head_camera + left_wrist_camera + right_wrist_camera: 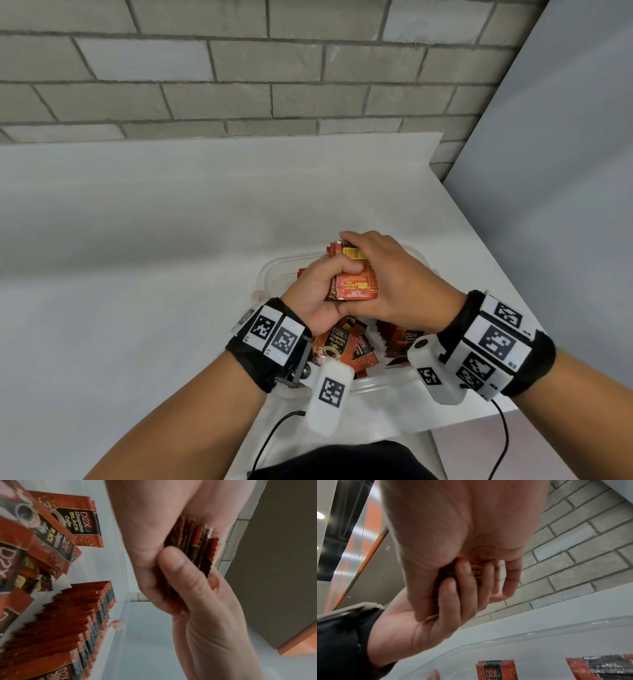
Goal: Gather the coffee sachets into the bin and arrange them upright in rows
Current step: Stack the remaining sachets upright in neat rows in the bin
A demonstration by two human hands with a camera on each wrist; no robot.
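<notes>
A thick stack of flat red foil coffee sachets [354, 284] with serrated ends is held above the bin [270, 270], pressed between both hands; the left hand [322, 291] wraps it from the left, fingers curled under and thumb over the printed top face, so its grip is clamped on the stack; the right hand [394, 281] covers the far end and right side, fingers bent over the top edge, its grip likewise closed on the stack; in the left wrist view the sachet edges [193, 547] show as layered thin strips between palm and thumb. Below, the bin is clear, glossy plastic with rounded corners; inside it a row of sachets [72, 622] stands on edge, tightly packed, while several loose sachets [342, 346] with a coffee-cup print lie tilted beside them. The bin rests on a smooth white tabletop [137, 240], near its right corner; behind rises a grey brick wall [239, 68] with rough mortar lines.
</notes>
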